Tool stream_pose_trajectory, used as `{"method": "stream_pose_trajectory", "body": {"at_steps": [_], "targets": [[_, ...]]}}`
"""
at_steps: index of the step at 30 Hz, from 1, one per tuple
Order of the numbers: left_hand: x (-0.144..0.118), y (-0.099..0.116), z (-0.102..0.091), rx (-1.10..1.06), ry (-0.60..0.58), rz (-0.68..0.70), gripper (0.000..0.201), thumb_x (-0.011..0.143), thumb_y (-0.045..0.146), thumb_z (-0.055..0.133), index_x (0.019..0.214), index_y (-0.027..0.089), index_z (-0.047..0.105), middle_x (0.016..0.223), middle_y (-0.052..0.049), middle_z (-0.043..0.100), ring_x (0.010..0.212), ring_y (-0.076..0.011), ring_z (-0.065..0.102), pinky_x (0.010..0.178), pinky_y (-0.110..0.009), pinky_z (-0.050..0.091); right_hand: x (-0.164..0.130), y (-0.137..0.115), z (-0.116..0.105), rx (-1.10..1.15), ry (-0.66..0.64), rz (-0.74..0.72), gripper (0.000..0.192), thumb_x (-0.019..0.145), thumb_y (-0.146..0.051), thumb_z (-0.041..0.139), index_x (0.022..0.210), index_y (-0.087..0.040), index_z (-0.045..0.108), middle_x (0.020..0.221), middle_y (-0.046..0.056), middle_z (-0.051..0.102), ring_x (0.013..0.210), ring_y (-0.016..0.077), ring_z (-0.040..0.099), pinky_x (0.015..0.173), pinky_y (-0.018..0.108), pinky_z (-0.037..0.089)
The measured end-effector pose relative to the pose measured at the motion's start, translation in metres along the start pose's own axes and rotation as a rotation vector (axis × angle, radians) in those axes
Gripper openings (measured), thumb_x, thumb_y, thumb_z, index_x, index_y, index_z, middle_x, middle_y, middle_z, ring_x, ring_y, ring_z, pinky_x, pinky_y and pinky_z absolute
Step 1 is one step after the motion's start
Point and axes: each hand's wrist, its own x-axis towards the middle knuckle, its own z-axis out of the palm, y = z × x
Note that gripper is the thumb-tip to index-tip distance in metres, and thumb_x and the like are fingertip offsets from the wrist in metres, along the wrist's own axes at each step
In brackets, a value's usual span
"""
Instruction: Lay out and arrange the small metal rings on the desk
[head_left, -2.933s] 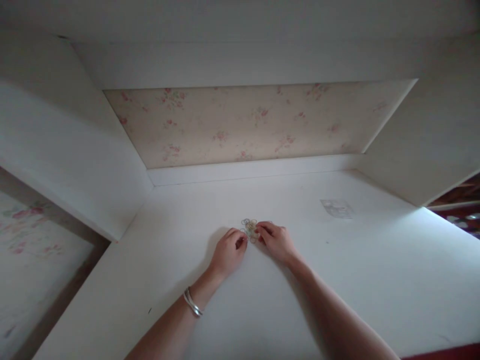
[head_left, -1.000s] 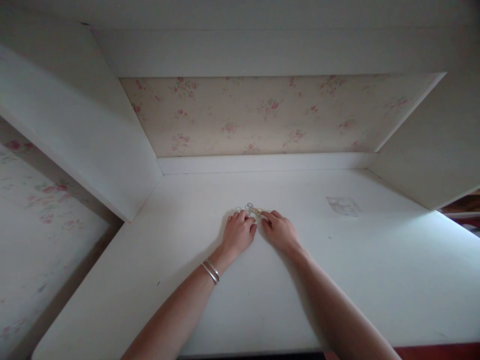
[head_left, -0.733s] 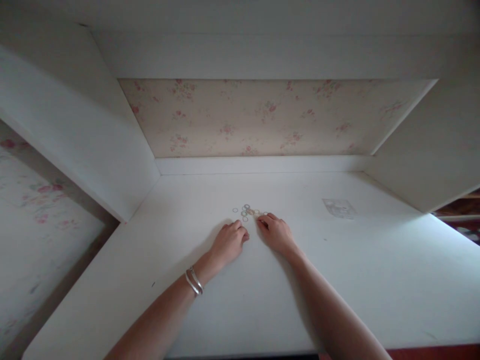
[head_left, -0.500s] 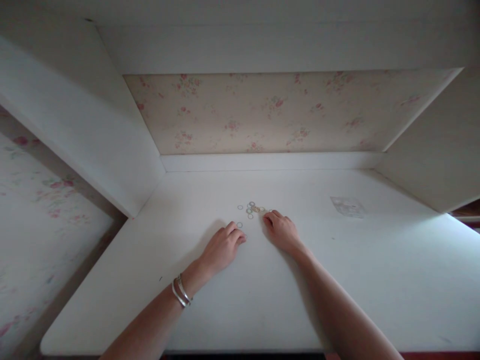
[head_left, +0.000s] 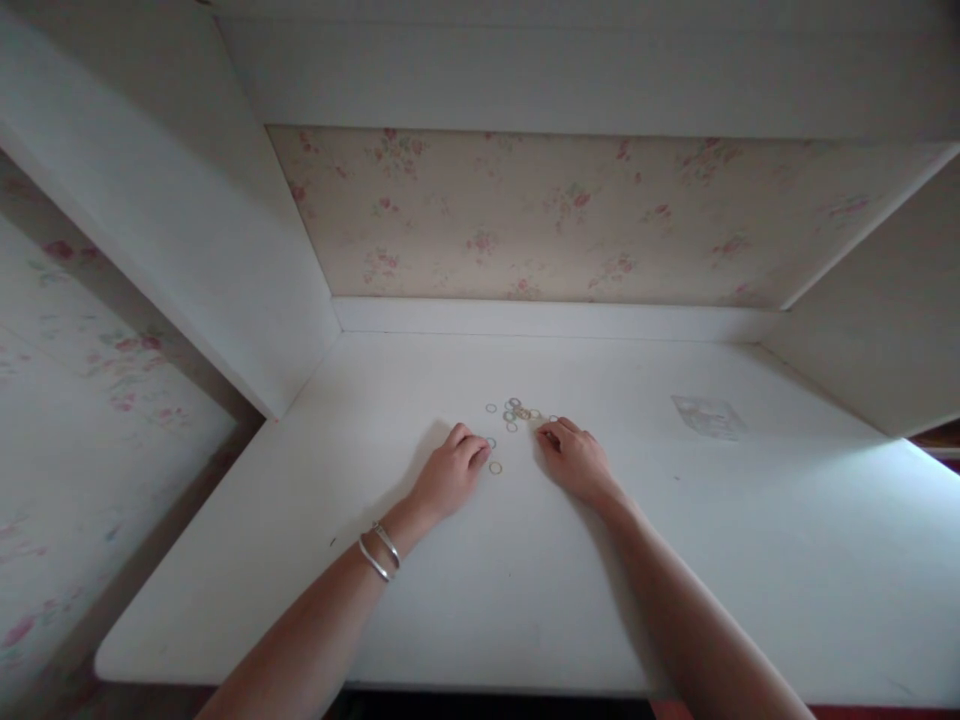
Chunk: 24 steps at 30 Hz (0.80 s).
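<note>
Several small thin rings lie loosely heaped in a pile (head_left: 517,412) on the white desktop (head_left: 420,620). My left hand (head_left: 454,470), with two silver bangles at its wrist, rests left of the pile. Its thumb and fingers pinch together at the edge of a greenish ring (head_left: 492,442), partly covering it. Just below lies a loose yellowish ring (head_left: 495,468). Right of the pile, my right hand (head_left: 576,460) rests on the desktop with its fingers curled closed; whatever they hold is hidden. A ring (head_left: 553,418) shows partly behind its fingers.
A single ring (head_left: 491,408) lies apart, left of the pile. Farther right is a clear plastic bag (head_left: 706,417). White side panels stand left and right, with a shelf above and floral wallpaper (head_left: 540,220) behind. A small dark bit (head_left: 332,542) lies near the left forearm.
My left hand has moved slightly up from the yellowish ring, which now lies uncovered, to the greenish ring. My right hand stays in about the same place. The camera view has shifted a little.
</note>
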Motion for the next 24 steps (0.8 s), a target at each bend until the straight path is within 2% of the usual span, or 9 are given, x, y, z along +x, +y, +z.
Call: {"method": "stream_pose_trajectory", "body": {"at_steps": [4,13,18,21,24], "targets": [[0.002,-0.002,0.000,-0.072,0.017,-0.032,0.025,0.094,0.031,0.040,0.092,0.019,0.062,0.092,-0.003,0.053,0.077,-0.0119,0.055,0.073,-0.024,0.046,-0.001,0.003,0.003,0.049,0.033,0.010,0.027,0.092,-0.031,0.038,0.092,-0.022,0.063,0.091,0.003,0.063,0.078,0.0138,0.058,0.069,0.024,0.037],[0.004,-0.003,0.000,-0.121,0.021,-0.073,0.025,0.093,0.031,0.043,0.090,0.018,0.063,0.088,-0.003,0.053,0.075,-0.0120,0.055,0.072,-0.025,0.045,-0.005,0.001,-0.004,0.349,0.185,0.007,0.029,0.092,-0.036,0.040,0.092,-0.019,0.063,0.087,0.006,0.062,0.072,0.0138,0.055,0.067,0.024,0.041],[0.006,-0.006,0.000,-0.160,0.034,-0.100,0.024,0.092,0.031,0.043,0.091,0.018,0.064,0.088,-0.002,0.055,0.069,-0.0110,0.053,0.070,-0.025,0.046,-0.018,-0.028,-0.004,0.407,0.096,-0.191,0.029,0.093,-0.036,0.040,0.091,-0.020,0.065,0.085,0.005,0.060,0.078,0.0140,0.055,0.072,0.024,0.041],[0.007,-0.007,-0.001,-0.156,0.047,-0.106,0.022,0.091,0.030,0.045,0.090,0.019,0.064,0.088,-0.002,0.056,0.071,-0.0117,0.053,0.071,-0.026,0.046,-0.024,-0.045,0.000,0.309,0.012,-0.320,0.028,0.093,-0.033,0.041,0.089,-0.022,0.067,0.083,0.004,0.059,0.079,0.0135,0.054,0.075,0.025,0.039],[0.007,-0.006,-0.003,-0.155,0.048,-0.110,0.022,0.091,0.030,0.045,0.089,0.019,0.064,0.088,-0.002,0.057,0.072,-0.0125,0.053,0.072,-0.026,0.046,-0.025,-0.050,0.001,0.232,-0.015,-0.358,0.026,0.093,-0.030,0.043,0.088,-0.023,0.068,0.082,0.003,0.058,0.077,0.0123,0.053,0.076,0.026,0.036]]}}
